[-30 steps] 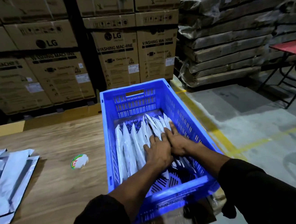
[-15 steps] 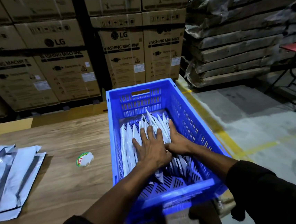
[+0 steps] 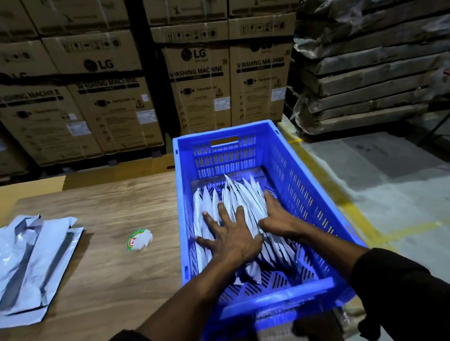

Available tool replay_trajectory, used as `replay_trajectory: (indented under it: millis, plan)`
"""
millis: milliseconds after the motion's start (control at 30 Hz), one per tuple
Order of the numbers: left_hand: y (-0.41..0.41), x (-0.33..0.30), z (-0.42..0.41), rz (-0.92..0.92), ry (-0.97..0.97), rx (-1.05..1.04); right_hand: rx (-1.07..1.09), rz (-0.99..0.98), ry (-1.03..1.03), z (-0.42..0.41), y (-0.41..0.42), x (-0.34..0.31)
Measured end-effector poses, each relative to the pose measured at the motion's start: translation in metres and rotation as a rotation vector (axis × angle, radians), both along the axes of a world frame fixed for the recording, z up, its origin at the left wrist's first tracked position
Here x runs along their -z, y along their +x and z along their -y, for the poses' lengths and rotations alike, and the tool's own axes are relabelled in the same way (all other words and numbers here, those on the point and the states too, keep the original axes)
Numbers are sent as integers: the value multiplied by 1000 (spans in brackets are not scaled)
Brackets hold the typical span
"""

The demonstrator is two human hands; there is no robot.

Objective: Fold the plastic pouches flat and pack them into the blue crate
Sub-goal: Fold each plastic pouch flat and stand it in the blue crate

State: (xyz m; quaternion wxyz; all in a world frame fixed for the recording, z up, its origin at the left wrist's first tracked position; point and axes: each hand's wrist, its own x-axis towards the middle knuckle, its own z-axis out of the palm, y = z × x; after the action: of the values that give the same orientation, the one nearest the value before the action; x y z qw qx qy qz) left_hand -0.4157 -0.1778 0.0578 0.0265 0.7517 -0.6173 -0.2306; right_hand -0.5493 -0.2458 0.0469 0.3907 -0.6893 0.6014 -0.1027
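Since the earlier frame your left hand (image 3: 231,234) has slid left across the packed pouches (image 3: 238,204) and its fingers have fanned wider; your right hand (image 3: 275,217) has held its place at the right of the row.

Both hands lie flat on the pouches, fingers straight. The left is spread, palm down, on the middle and left of the row. The right presses the right end, fingers together, just beside the right wall of the crate (image 3: 296,180). Neither hand pinches or grips anything.

The pouches stand on edge in a row across the middle of the crate floor, leaning to the left. The far and near strips of the floor are bare, so the crate appears only partly filled.

The crate sits at the right edge of the table (image 3: 112,263), its near end overhanging. At the far left of the table lies a loose pile (image 3: 27,266) of unfolded pouches; judge these as work remaining. A small round label (image 3: 140,239) lies between the pile and the crate.
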Motion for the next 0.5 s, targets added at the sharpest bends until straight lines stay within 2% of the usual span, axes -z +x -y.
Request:
replay_trajectory:
  millis: [133,300,500]
  plan:
    - [1,2,2,-2,-2,44,55,-4,52,-4,4,1]
    - [3,3,0,25,-68,119,80,97,102,-3,11,-1]
    - [12,5,-3,231,-72,165,42,91,67,-7,19,-2]
